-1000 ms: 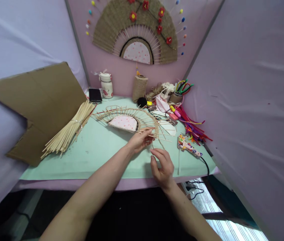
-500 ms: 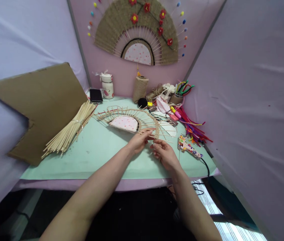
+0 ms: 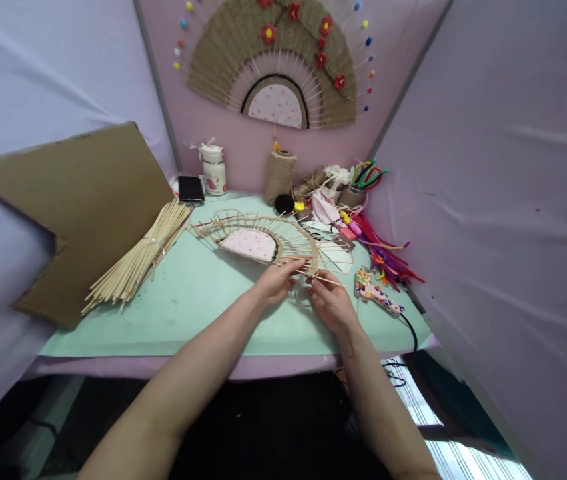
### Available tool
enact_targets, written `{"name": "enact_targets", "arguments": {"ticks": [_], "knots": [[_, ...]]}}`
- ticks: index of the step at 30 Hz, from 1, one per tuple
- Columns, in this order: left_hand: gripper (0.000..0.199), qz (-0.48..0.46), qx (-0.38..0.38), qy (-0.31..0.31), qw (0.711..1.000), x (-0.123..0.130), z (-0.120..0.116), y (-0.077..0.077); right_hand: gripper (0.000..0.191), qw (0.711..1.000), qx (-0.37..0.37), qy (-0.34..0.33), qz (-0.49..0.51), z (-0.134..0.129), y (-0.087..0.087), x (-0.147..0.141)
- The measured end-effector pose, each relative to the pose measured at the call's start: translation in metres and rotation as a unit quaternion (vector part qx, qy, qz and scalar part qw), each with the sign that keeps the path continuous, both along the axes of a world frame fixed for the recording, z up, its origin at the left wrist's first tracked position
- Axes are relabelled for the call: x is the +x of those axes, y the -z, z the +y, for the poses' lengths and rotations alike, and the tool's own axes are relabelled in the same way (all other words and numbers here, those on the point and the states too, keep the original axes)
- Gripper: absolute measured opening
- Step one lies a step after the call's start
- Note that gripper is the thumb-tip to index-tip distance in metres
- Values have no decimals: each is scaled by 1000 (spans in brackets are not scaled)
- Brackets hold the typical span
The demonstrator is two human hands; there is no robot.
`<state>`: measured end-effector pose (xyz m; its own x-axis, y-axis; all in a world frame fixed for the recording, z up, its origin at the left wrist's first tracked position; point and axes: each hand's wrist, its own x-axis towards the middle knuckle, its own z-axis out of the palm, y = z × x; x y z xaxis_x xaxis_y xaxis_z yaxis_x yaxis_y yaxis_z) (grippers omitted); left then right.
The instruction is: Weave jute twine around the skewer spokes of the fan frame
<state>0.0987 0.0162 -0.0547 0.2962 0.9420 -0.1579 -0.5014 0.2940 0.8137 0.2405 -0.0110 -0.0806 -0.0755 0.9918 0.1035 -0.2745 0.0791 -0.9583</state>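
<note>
A half-round fan frame [image 3: 248, 245] of thin wooden sticks, with a pink-spotted centre piece and twine woven through the sticks, is held just over the table. My left hand [image 3: 279, 280] is closed around the lower right end of this frame, thumb on top of the sticks. My right hand [image 3: 331, 300] is at the same end, its fingers pinched at the outermost sticks where the twine runs. A thin loop of twine [image 3: 302, 299] hangs between the two hands. What the right fingertips grip is partly hidden.
A bundle of sticks [image 3: 138, 257] and bent cardboard [image 3: 88, 200] lie left. Behind stand a bottle [image 3: 214, 175], a phone [image 3: 191, 189] and a twine spool [image 3: 280, 177]. Right are pipe cleaners [image 3: 388, 257] and a patterned glue gun [image 3: 378, 293]. A finished fan [image 3: 213, 63] hangs on the wall.
My right hand has shifted slightly right and turned, its fingers now at the frame's edge. A loop of twine shows below it. My left hand stays nearly still.
</note>
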Motion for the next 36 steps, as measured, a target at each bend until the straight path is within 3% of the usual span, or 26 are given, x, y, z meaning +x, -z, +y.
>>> {"name": "enact_targets", "arguments": {"ticks": [4, 7, 18, 26, 36], "knots": [[17, 2, 0, 10, 1000, 0, 0, 0, 35, 999, 28, 42, 5, 6, 2, 0], [16, 6, -3, 10, 1000, -1, 0, 0, 30, 999, 29, 39, -13, 8, 6, 3], [25, -18, -19, 45, 999, -3, -1, 1, 22, 996, -68, 7, 61, 8, -5, -1], [24, -15, -32, 58, 998, -3, 0, 4, 17, 990, -105, 34, 87, 4, -10, -11], [20, -54, -54, 88, 993, -4, -1, -1, 35, 981, -152, 10, 121, -8, -17, 13]]}}
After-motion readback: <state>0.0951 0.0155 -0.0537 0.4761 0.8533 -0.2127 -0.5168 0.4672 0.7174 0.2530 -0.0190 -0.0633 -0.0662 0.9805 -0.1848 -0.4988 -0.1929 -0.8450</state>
